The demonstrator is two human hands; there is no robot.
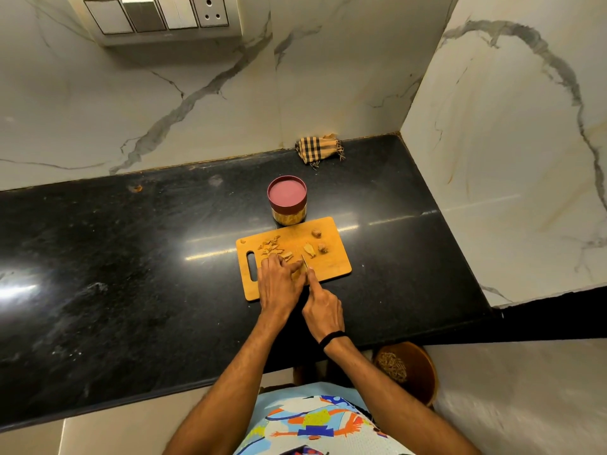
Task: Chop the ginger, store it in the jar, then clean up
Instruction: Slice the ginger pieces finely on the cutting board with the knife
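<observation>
Curled fingers (295, 266) of our left hand (281, 285) press down on a piece of ginger (297, 273) near the front edge of the cutting board (333, 267), pinning it there. Our right hand (323, 311) grips the knife (304, 261), forefinger stretched along its spine and the handle hidden in the palm. The blade points away from us, across the board's short way, just to the right of the left fingertips. The held piece therefore sits between our two hands, nearer the left. We judge the coming cut falls right beside those fingertips, so they should creep leftward first. Chopped bits (272, 246) lie beyond the left hand, and larger chunks (317, 233) wait toward the board's right. The jar (289, 217), with its lid (286, 192) on, stands on the counter (131, 257) just behind the board.
</observation>
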